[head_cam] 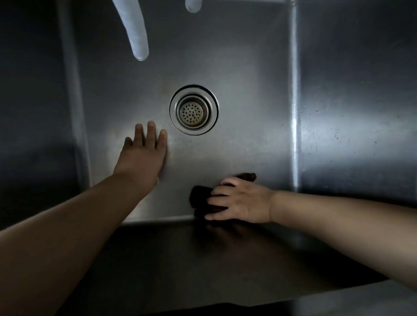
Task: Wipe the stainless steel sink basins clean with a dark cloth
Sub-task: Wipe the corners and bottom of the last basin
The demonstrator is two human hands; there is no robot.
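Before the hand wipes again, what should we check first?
1. Right hand holds the dark cloth: ok.
2. Cloth touches the sink basin floor: ok, at the near edge.
3. Left hand lies flat, fingers straight, away from the cloth: ok.
4. Drain strainer sits in place: ok.
5. Two hoses hang clear of the hands: ok.
6. Right wall free of specks: not ok.

No readable text, labels or numbers anywhere.
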